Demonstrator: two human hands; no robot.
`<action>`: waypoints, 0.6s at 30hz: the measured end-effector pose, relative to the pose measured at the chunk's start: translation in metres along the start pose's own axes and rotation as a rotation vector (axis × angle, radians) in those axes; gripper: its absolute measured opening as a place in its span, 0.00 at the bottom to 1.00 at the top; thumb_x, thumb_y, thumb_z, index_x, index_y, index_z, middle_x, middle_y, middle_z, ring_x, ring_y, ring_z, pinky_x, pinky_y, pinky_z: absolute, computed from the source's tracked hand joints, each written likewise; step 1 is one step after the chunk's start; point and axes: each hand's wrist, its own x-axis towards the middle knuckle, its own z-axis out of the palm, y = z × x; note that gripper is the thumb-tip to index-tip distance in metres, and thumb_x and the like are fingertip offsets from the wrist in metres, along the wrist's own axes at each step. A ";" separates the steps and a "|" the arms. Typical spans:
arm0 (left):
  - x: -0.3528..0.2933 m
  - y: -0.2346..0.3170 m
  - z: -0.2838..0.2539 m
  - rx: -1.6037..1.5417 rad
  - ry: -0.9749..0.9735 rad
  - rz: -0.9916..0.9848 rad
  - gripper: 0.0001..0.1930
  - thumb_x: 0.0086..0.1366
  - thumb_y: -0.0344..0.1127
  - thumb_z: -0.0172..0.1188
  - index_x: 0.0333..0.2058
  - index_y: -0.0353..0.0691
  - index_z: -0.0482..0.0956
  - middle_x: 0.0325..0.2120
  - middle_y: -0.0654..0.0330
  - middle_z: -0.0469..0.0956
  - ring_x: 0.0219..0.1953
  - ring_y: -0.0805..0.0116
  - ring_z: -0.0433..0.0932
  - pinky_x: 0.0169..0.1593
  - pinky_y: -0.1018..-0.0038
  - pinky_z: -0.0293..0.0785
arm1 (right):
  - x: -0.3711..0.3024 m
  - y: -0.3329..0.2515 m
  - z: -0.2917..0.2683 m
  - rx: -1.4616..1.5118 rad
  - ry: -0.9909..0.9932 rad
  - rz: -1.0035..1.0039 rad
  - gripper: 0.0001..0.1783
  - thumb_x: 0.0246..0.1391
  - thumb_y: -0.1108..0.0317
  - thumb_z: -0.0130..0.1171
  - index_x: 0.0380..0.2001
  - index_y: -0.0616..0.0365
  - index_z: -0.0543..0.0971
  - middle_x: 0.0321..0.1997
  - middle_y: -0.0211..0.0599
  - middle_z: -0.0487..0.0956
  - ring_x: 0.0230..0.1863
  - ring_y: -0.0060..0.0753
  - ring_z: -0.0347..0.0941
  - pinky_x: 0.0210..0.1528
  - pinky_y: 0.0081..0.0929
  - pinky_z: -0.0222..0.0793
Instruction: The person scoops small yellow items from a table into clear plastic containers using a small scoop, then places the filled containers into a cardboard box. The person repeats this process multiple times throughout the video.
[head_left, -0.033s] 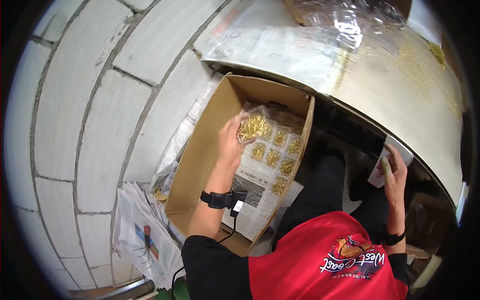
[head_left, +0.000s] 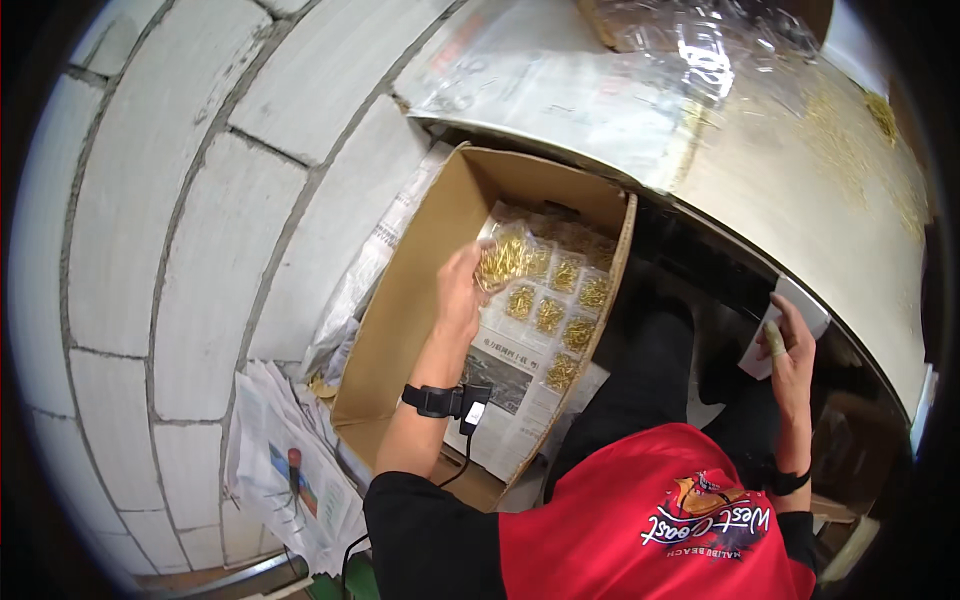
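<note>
My left hand point(head_left: 461, 292) reaches into a cardboard box point(head_left: 395, 320) and grips a clear plastic bag point(head_left: 506, 257) of small gold-coloured metal pieces. Their exact kind is too small to make out. Below and beside it, several similar filled bags point(head_left: 548, 314) lie in rows on newspaper point(head_left: 505, 425) in the box. To the right, by the table edge, my right hand point(head_left: 790, 362) has its fingers closed on a stiff white flat piece point(head_left: 806, 308). A pale cover sits on one digit of that hand.
A worktable point(head_left: 740, 175) curves along the far right, with loose gold-coloured pieces point(head_left: 835, 130) scattered on it. Crumpled clear plastic point(head_left: 700, 40) lies at its back. White block wall point(head_left: 190, 250) rises at left; papers point(head_left: 290, 480) are heaped beside the box.
The bag in my left hand has tilted a little and its contents have shifted. My right hand stays in nearly the same place with the white piece.
</note>
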 end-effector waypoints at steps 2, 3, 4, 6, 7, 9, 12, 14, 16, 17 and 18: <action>0.001 -0.035 -0.035 -0.004 0.029 -0.149 0.15 0.66 0.41 0.51 0.46 0.38 0.75 0.39 0.62 0.76 0.34 0.70 0.76 0.39 0.67 0.78 | 0.000 0.007 -0.002 -0.052 -0.031 0.062 0.20 0.58 0.75 0.49 0.55 0.63 0.69 0.25 0.28 0.69 0.23 0.17 0.66 0.25 0.14 0.63; -0.002 -0.052 -0.051 -0.005 0.043 -0.224 0.15 0.65 0.39 0.53 0.46 0.38 0.75 0.38 0.63 0.76 0.33 0.69 0.76 0.40 0.66 0.78 | 0.000 0.010 -0.003 -0.071 -0.041 0.081 0.20 0.57 0.75 0.49 0.54 0.64 0.69 0.25 0.28 0.70 0.24 0.17 0.66 0.26 0.15 0.63; -0.006 -0.069 -0.063 0.009 0.065 -0.288 0.14 0.65 0.37 0.53 0.45 0.37 0.75 0.37 0.61 0.76 0.34 0.70 0.76 0.39 0.67 0.76 | 0.000 0.014 -0.002 -0.091 -0.051 0.100 0.20 0.57 0.76 0.49 0.54 0.64 0.69 0.25 0.28 0.70 0.24 0.17 0.66 0.26 0.15 0.63; -0.014 -0.105 -0.074 0.032 0.096 -0.423 0.12 0.63 0.34 0.55 0.44 0.35 0.75 0.36 0.59 0.76 0.34 0.70 0.75 0.37 0.69 0.74 | 0.000 0.012 0.001 -0.152 -0.093 0.146 0.20 0.56 0.77 0.49 0.53 0.65 0.69 0.25 0.28 0.70 0.24 0.17 0.66 0.27 0.15 0.64; -0.020 -0.121 -0.079 0.050 0.101 -0.483 0.12 0.63 0.32 0.55 0.43 0.35 0.74 0.36 0.59 0.76 0.34 0.70 0.75 0.36 0.69 0.74 | 0.000 0.007 0.004 -0.187 -0.127 0.170 0.19 0.56 0.77 0.49 0.53 0.65 0.70 0.24 0.28 0.69 0.25 0.17 0.66 0.27 0.16 0.64; -0.028 -0.152 -0.082 0.082 0.091 -0.609 0.11 0.61 0.29 0.56 0.43 0.35 0.74 0.34 0.59 0.75 0.35 0.69 0.74 0.36 0.69 0.75 | 0.002 -0.007 0.009 -0.268 -0.196 0.212 0.19 0.55 0.79 0.49 0.51 0.66 0.70 0.24 0.28 0.69 0.26 0.18 0.66 0.29 0.18 0.65; -0.042 -0.196 -0.084 0.017 0.143 -0.703 0.11 0.60 0.26 0.55 0.42 0.35 0.74 0.32 0.58 0.75 0.35 0.67 0.74 0.34 0.70 0.76 | 0.009 -0.011 0.013 -0.325 -0.286 0.233 0.19 0.56 0.80 0.48 0.52 0.65 0.70 0.27 0.33 0.71 0.28 0.21 0.68 0.30 0.20 0.69; -0.047 -0.208 -0.077 0.115 0.209 -0.638 0.10 0.58 0.23 0.53 0.40 0.32 0.74 0.31 0.57 0.75 0.31 0.65 0.75 0.33 0.70 0.77 | 0.010 -0.009 0.015 -0.336 -0.283 0.205 0.19 0.55 0.78 0.51 0.51 0.65 0.70 0.29 0.39 0.74 0.29 0.26 0.71 0.32 0.22 0.70; -0.047 -0.208 -0.065 0.246 0.229 -0.566 0.10 0.56 0.22 0.53 0.38 0.31 0.75 0.31 0.57 0.76 0.30 0.65 0.76 0.33 0.71 0.76 | 0.007 -0.006 0.012 -0.366 -0.279 0.170 0.18 0.54 0.77 0.52 0.50 0.65 0.71 0.31 0.43 0.76 0.30 0.29 0.72 0.34 0.24 0.70; -0.047 -0.214 -0.064 0.412 0.235 -0.406 0.08 0.54 0.24 0.54 0.33 0.29 0.77 0.26 0.53 0.77 0.29 0.66 0.76 0.34 0.68 0.74 | 0.004 0.001 0.011 -0.385 -0.287 0.138 0.18 0.53 0.77 0.53 0.49 0.65 0.72 0.33 0.46 0.77 0.32 0.33 0.74 0.36 0.27 0.71; -0.047 -0.208 -0.065 0.709 0.117 -0.317 0.09 0.53 0.28 0.54 0.30 0.29 0.78 0.25 0.46 0.78 0.31 0.60 0.78 0.37 0.63 0.72 | 0.004 0.004 0.006 -0.424 -0.280 0.118 0.18 0.52 0.76 0.54 0.48 0.64 0.74 0.35 0.50 0.78 0.33 0.38 0.75 0.39 0.29 0.71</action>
